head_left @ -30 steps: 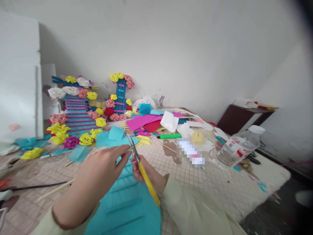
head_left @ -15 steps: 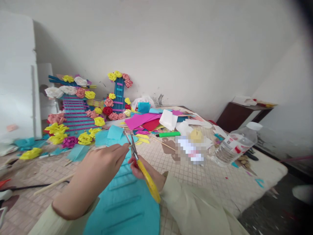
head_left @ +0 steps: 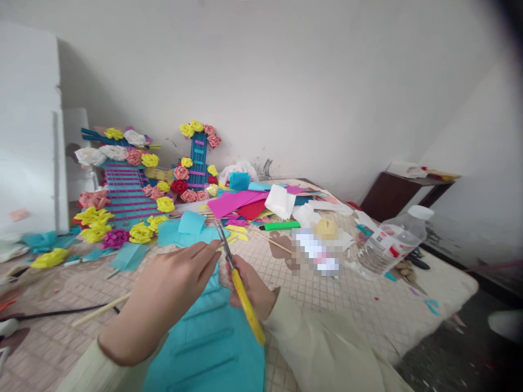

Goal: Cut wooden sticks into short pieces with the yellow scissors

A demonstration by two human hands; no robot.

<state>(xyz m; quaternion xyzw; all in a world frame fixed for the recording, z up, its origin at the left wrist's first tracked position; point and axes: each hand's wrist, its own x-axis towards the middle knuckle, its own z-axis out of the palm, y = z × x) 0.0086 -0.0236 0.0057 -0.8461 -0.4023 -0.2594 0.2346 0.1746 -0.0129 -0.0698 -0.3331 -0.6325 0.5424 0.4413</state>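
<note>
My right hand (head_left: 251,288) is closed round a pair of scissors (head_left: 245,305) with yellow handles, blades pointing away from me. The blades are nearly together at the fingertips of my left hand (head_left: 175,288). My left hand is pinched on a thin pale wooden stick (head_left: 102,309); its long end sticks out to the left behind my wrist, and its tip shows by the blades. Most of the gripped length is hidden under the hand. Beneath both hands lies a turquoise paper-covered panel (head_left: 212,348) with raised parallel ridges.
Paper-flower decorated frames (head_left: 131,190) stand at the back left. Coloured paper sheets (head_left: 232,202), a green marker-like object (head_left: 281,225) and a white wad lie behind my hands. A clear plastic bottle (head_left: 392,245) leans at the right. A dark cabinet (head_left: 386,196) stands beyond the table.
The scissor blades have come together from an open position. The stick has shifted slightly to the right with my left hand.
</note>
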